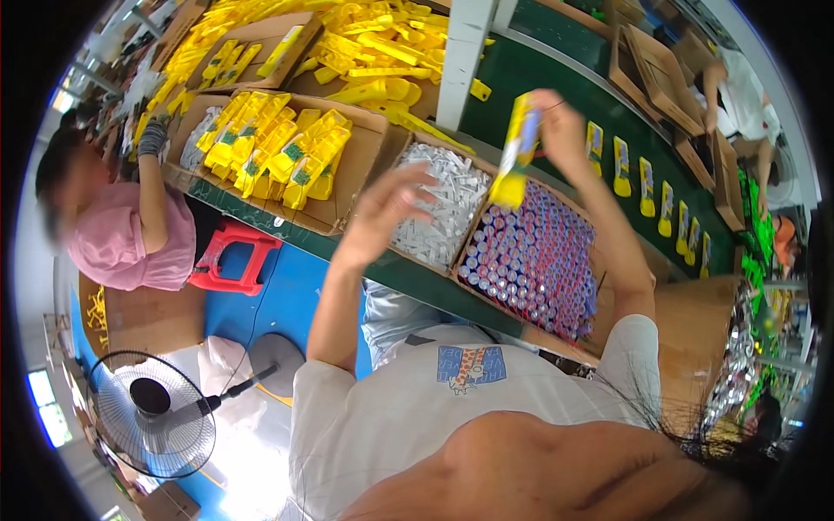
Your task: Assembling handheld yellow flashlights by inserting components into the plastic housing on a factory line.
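My right hand is closed on the upper end of a yellow plastic housing with a blue-and-white cylindrical cell in it. The housing is tilted above the far edge of a carton of blue-wrapped battery cells with red wires. Over the left edge of a box of small white plastic pieces hovers my left hand, slightly blurred, its fingers apart and nothing seen in them. On the green conveyor to the right, several similar yellow housings lie in a row.
Left of my left hand stands a carton of yellow housings with green circuit boards. Behind it are heaped yellow parts and a white post. A gloved co-worker sits at the left, near a red stool and a fan.
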Demonstrator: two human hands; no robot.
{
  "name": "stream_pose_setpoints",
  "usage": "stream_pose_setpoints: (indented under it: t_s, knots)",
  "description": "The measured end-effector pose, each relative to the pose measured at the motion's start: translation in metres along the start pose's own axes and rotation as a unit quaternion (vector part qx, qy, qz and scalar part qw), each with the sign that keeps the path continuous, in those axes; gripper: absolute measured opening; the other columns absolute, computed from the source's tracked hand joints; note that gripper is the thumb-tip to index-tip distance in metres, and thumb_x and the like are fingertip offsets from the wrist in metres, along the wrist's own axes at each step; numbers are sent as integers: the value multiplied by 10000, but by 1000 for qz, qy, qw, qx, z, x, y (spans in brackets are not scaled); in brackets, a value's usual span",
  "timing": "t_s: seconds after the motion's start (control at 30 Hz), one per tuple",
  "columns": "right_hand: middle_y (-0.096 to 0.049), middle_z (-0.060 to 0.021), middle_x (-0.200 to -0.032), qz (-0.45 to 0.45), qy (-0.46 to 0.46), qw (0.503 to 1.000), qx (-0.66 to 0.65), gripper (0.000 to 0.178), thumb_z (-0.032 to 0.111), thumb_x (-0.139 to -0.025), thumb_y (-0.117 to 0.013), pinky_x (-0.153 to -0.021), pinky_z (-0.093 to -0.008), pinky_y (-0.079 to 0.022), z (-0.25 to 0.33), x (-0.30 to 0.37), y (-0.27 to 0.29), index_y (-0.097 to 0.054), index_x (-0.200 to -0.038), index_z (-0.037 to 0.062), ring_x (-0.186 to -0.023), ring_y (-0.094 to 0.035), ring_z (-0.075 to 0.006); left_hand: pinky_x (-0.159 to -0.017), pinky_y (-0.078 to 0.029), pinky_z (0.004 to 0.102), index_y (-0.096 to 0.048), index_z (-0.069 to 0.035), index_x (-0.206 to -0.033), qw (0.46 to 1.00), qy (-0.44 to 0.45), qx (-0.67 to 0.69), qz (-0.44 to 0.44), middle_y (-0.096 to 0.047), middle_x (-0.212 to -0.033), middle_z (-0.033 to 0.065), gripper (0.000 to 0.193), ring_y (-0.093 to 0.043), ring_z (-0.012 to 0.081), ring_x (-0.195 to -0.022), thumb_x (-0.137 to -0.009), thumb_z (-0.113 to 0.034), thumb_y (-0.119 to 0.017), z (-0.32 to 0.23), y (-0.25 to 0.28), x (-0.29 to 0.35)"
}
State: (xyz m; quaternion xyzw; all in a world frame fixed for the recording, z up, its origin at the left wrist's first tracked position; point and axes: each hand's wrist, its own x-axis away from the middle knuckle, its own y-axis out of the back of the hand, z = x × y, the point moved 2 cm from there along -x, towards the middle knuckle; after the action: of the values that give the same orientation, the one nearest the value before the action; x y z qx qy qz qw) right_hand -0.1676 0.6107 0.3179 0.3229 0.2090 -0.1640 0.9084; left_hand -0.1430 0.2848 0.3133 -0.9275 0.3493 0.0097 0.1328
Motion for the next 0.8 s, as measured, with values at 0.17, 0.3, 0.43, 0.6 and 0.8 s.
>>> stream_pose_setpoints:
  t_s: [0.17,0.3,0.43,0.6,0.8]
  knots:
    - [-663,-172,-978,49,-137,895,422,192,256,-959,-474,-866,-502,-462,-250,-67,113,-635,-1009,165,-981,-618,-377,-907,-453,443,-514,-16,-1272,592,-48,-764,-252,-625,-1051,154,545,-565,346,-999,-767,-85,-707,-28,122,-37]
    - [-609,-105,-1183,17,-166,878,448,276,237,-926,-543,-983,-512,-403,-220,-50,51,-628,-1185,192,-1148,-524,-356,-880,-472,439,-520,-31,-1251,586,82,-789,-168,-625,-1036,160,558,-566,349,-1034,-754,-157,-740,-30,146,-31]
    - [-602,-119,-1131,22,113,975,190,169,86,-879,-605,-954,-405,-443,-68,-42,11,-632,-1044,113,-1090,-541,-352,-876,-490,444,-531,-34,-1157,650,82,-742,-140,-584,-1087,169,477,-554,360,-1065,-744,-125,-752,-32,136,-8]
    - [-594,-65,-1122,200,171,962,75,124,112,-863,-636,-935,-369,-449,59,34,-26,-643,-981,72,-1084,-545,-272,-763,-533,468,-462,-21,-1121,584,79,-776,-223,-545,-1078,224,464,-612,411,-954,-730,-2,-712,-1,130,-12]
    - [-624,-88,-1041,313,144,939,4,121,119,-856,-629,-856,-391,-478,76,85,-30,-650,-958,59,-998,-597,-288,-764,-529,469,-553,-51,-1111,591,7,-795,-134,-611,-1057,165,460,-608,380,-959,-701,-170,-723,5,165,-7]
